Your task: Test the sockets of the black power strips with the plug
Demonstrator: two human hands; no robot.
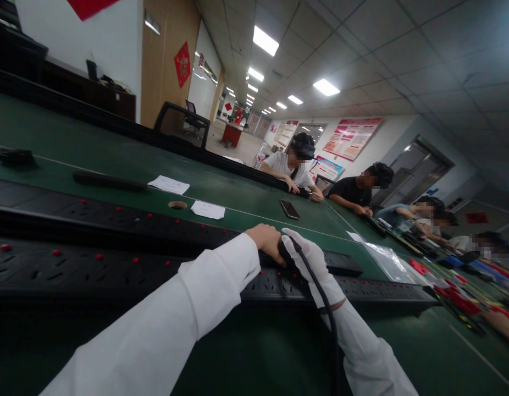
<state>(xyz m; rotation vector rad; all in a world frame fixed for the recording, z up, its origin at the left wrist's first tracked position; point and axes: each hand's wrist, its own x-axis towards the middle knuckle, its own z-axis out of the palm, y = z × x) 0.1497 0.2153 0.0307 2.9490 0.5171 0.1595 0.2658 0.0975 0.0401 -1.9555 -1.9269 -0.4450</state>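
My left hand is bare, its fingers curled down at the near black power strip; what they grip is hidden. My right hand, in a white glove, is closed round a black corded plug, partly hidden between both hands. Its black cable passes over the back of the glove and down along my right wrist. The near strip carries a row of sockets and red buttons, and runs under my hands. Just behind it lies a second long power strip, parallel to the first.
On the green table lie a phone, paper slips and a dark bar near a round table hole. Clear plastic bags and red parts are at right. Several people sit along the far side.
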